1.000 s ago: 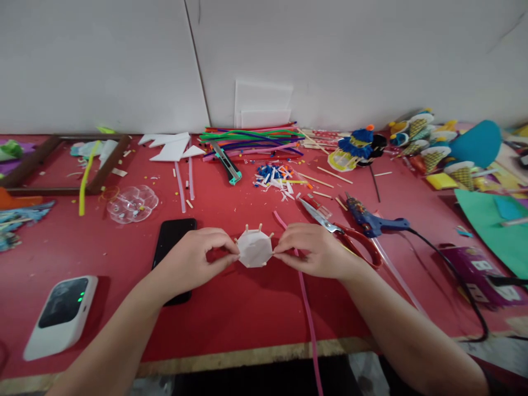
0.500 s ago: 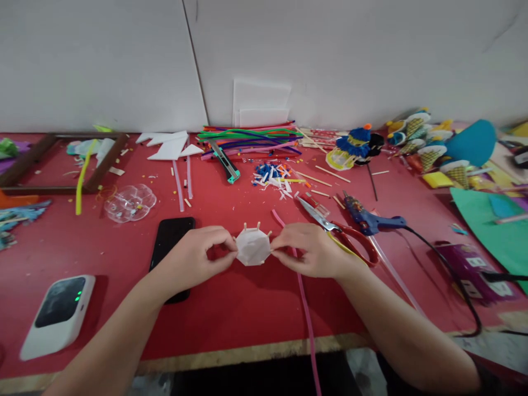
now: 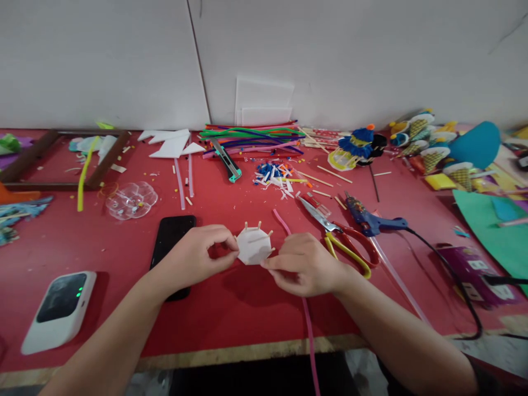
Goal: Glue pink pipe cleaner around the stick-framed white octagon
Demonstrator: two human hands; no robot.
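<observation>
Between my hands is a small white octagonal piece [image 3: 253, 247] with several short wooden pegs sticking up around its rim. My left hand [image 3: 208, 250] pinches its left edge between thumb and fingertips. At the lower right corner, my right hand [image 3: 307, 267] has thumb and forefinger closed against the piece; the fingers hide the exact contact. A pink pipe cleaner [image 3: 307, 324] runs beneath my right hand and over the table's front edge. Partly covered by my left hand lies a black phone [image 3: 171, 234].
Scissors [image 3: 350, 239] and a corded glue gun [image 3: 373, 223] lie to the right. Behind are a utility knife [image 3: 225, 159], pipe cleaners [image 3: 251, 135] and small scraps [image 3: 274, 176]. A white device [image 3: 60, 311] sits at left, a purple box [image 3: 476, 272] at right.
My right hand has shifted down along the white piece, from its right edge to its lower right corner. The left hand keeps its pinch. The view has moved slightly.
</observation>
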